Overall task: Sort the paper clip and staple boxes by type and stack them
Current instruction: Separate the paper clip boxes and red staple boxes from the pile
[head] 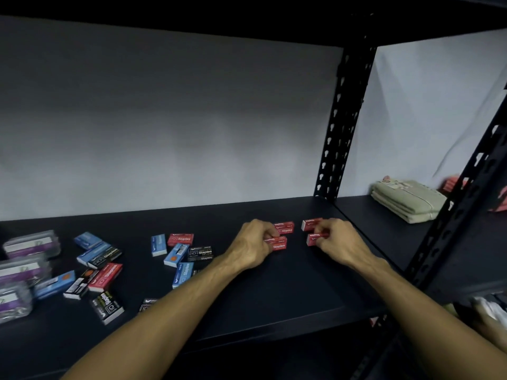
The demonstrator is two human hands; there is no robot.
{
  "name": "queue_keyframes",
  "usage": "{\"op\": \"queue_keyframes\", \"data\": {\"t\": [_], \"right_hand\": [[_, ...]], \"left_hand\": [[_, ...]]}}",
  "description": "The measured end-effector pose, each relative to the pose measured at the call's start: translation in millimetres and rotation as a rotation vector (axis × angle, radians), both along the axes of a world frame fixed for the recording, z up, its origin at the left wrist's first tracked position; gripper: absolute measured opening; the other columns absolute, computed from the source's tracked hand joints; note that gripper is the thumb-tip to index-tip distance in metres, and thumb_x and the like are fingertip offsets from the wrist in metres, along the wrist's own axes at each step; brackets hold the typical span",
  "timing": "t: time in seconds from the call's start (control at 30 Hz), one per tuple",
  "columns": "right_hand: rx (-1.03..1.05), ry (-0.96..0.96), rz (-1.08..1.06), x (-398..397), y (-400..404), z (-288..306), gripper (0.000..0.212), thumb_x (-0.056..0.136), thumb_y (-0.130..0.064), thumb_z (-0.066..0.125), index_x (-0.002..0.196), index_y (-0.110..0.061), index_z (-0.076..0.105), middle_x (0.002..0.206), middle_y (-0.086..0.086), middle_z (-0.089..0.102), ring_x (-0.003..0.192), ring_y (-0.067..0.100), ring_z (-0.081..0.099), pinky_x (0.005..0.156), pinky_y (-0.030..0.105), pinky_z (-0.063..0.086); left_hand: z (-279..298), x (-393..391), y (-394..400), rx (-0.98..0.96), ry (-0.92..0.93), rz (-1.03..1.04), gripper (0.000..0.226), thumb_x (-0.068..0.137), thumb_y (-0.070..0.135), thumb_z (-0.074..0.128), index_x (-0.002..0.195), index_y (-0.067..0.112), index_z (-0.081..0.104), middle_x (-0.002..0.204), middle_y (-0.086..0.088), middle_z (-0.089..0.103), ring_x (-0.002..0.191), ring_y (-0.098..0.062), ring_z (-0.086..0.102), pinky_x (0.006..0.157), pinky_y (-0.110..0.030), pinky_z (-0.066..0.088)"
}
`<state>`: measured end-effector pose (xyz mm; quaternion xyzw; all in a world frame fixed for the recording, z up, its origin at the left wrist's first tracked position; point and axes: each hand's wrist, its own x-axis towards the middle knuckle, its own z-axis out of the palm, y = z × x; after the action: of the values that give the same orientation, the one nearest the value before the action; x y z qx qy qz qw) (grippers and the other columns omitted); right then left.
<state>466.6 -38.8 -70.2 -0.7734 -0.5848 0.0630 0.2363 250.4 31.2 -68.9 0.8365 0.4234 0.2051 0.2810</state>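
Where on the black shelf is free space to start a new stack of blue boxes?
Free: shelf front between the forearms, and the back strip along the white wall. Crowded: left side, scattered blue, black and red boxes beside purple packs.

folded green cloth (408, 200) on the black shelf (301, 283), perhaps pink items (452, 183) behind.

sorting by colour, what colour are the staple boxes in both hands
Red, both the left hand's box and the right's; head view.
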Motion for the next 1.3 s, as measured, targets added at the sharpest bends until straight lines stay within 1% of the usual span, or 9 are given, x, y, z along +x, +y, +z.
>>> {"op": "queue_keyframes", "data": {"t": [0.13,0.27,0.37,0.73,0.83,0.93,1.03,1.13,1.3], "right_hand": [[-0.015,-0.013,-0.014,10,6,-5,0.013,0.080,-0.015,0.067,0.073,-0.025,0.066,0.078,-0.011,0.061,0.066,0.003,0.057,0.051,0.015,0.036],[0.008,-0.053,0.010,16,11,-8,0.008,0.080,-0.015,0.066,0.077,-0.022,0.067,0.081,-0.011,0.060,0.069,0.004,0.056,0.056,0.016,0.037],[0.022,-0.071,0.027,19,14,-12,0.009,0.080,-0.015,0.065,0.081,-0.022,0.068,0.086,-0.011,0.058,0.072,0.004,0.054,0.058,0.016,0.035],[0.080,-0.052,0.056,24,14,-20,0.015,0.079,-0.013,0.065,0.083,-0.027,0.067,0.085,-0.010,0.058,0.074,0.003,0.055,0.059,0.010,0.033],[0.078,-0.080,0.050,23,13,-22,0.019,0.079,-0.014,0.065,0.094,-0.025,0.070,0.090,-0.009,0.057,0.078,0.006,0.055,0.061,0.009,0.031],[0.081,-0.120,0.060,21,9,-21,0.033,0.077,-0.013,0.066,0.110,-0.019,0.069,0.094,-0.008,0.053,0.081,0.008,0.053,0.067,0.015,0.037],[0.109,-0.173,0.044,14,5,-13,0.037,0.077,-0.016,0.067,0.114,-0.018,0.068,0.103,-0.002,0.056,0.095,0.017,0.054,0.081,0.026,0.045],[0.161,-0.217,0.025,2,3,-5,0.036,0.077,-0.016,0.068,0.113,-0.015,0.069,0.109,0.004,0.059,0.101,0.022,0.054,0.083,0.030,0.044],[0.230,-0.258,0.062,-32,3,6,0.028,0.084,-0.018,0.066,0.111,-0.014,0.068,0.109,0.006,0.060,0.100,0.022,0.053,0.085,0.035,0.047]], "left_hand": [[-5,21,0,-0.023,0.001,-0.002,0.034,0.088,0.001,0.065,0.119,0.017,0.068,0.120,-0.002,0.065,0.103,-0.014,0.063,0.087,-0.019,0.050],[-8,35,2,-0.028,0.013,-0.009,0.036,0.088,0.000,0.065,0.120,0.016,0.067,0.124,-0.002,0.063,0.107,-0.014,0.062,0.089,-0.019,0.047],[-10,39,5,-0.021,0.008,-0.005,0.036,0.087,0.001,0.066,0.120,0.017,0.067,0.125,-0.002,0.063,0.108,-0.014,0.062,0.088,-0.018,0.046],[-14,39,4,0.022,-0.017,-0.027,0.037,0.087,0.000,0.066,0.121,0.017,0.067,0.129,-0.001,0.062,0.114,-0.014,0.060,0.091,-0.017,0.044],[-14,37,3,0.028,-0.022,-0.025,0.040,0.087,0.002,0.067,0.124,0.017,0.064,0.126,-0.001,0.062,0.111,-0.013,0.060,0.092,-0.018,0.046],[-12,32,0,0.039,-0.040,-0.033,0.043,0.086,0.007,0.070,0.127,0.019,0.062,0.120,-0.001,0.059,0.102,-0.011,0.058,0.087,-0.018,0.046],[-8,22,-5,0.045,-0.074,-0.032,0.043,0.086,0.014,0.072,0.127,0.022,0.061,0.111,0.004,0.055,0.095,-0.008,0.053,0.083,-0.017,0.044],[-6,7,-14,0.054,-0.097,-0.029,0.044,0.086,0.017,0.072,0.128,0.024,0.060,0.111,0.004,0.054,0.099,-0.009,0.053,0.084,-0.019,0.044],[-4,-23,-30,0.109,-0.094,-0.023,0.046,0.086,0.023,0.072,0.130,0.025,0.058,0.117,0.001,0.057,0.108,-0.012,0.056,0.091,-0.026,0.048]]}}
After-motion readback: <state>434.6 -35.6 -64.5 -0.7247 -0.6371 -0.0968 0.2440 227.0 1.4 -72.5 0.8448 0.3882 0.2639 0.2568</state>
